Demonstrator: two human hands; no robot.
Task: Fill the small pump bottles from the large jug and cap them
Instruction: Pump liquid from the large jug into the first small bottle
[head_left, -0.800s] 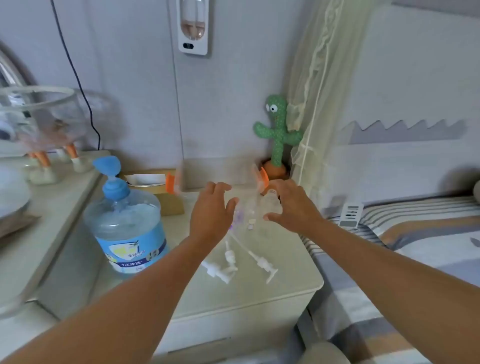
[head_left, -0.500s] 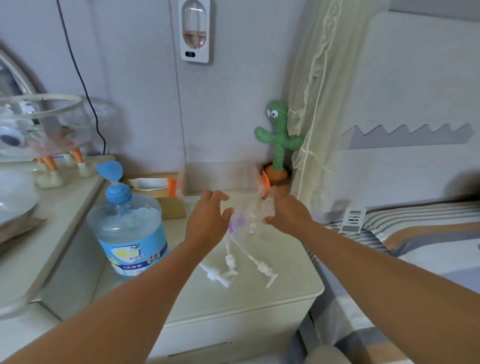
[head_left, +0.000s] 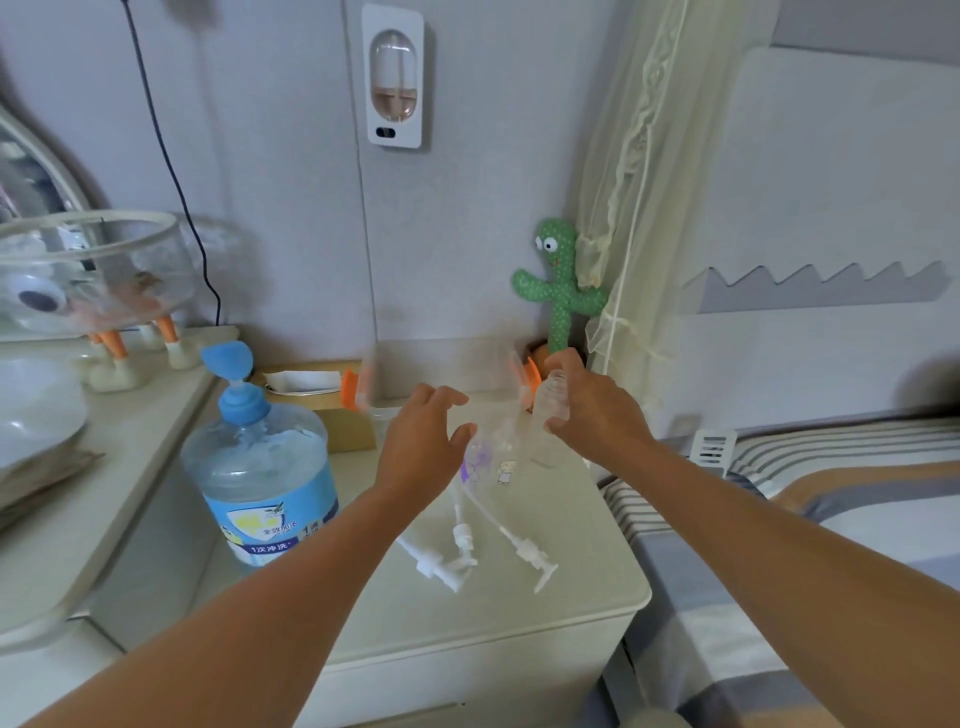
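- The right hand (head_left: 597, 415) grips a small clear plastic bottle (head_left: 549, 400), fingers and thumb curled round its body. It is uncapped and lifted off the cream bedside cabinet top (head_left: 571, 597), its threaded neck poking up above the fingers.
- A second clear bottle with purple and cartoon stickers (head_left: 491, 457) is just left of it, blurred, also without a cap.
- The left hand (head_left: 421, 447) is spread and loosely bent beside the second bottle, thumb tip at its shoulder. Contact cannot be told.
- Three white pump heads with long dip tubes (head_left: 462, 545) lie loose on the cabinet top, in front of the bottles.
- The large clear jug with a blue label and blue pump cap (head_left: 260, 467) stands upright at the cabinet's left edge, well apart from the bottles.
- Behind the hands is a clear storage box with orange latches (head_left: 441, 364), with a wooden tissue box (head_left: 311, 389) to its left and a green plush cactus (head_left: 558, 291) in the corner.
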